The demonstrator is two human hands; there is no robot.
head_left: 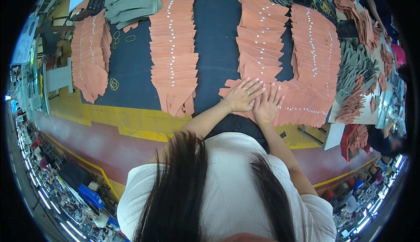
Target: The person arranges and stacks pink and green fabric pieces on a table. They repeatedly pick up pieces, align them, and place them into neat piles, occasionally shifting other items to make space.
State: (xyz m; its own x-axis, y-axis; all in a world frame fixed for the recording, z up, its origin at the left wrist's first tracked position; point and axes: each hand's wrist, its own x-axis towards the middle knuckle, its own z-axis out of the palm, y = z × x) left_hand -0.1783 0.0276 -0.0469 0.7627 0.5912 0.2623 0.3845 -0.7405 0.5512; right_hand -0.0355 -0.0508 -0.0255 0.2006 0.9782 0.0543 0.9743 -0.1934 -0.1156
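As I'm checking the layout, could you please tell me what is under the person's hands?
Under the left hand and right hand are overlapping pink pieces, visible around them. The parts directly beneath the palms are covered and cannot be seen.

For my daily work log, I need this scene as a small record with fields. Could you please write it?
left hand: open, flat on salmon pieces near the table's near edge; point on hand
right hand: open, flat on the same pieces, close beside the left
layout: salmon pieces in overlapping rows, with small white labels
far side: stacked grey-green pieces
table: dark top
loose items: thin yellow loops
lower right: red crate
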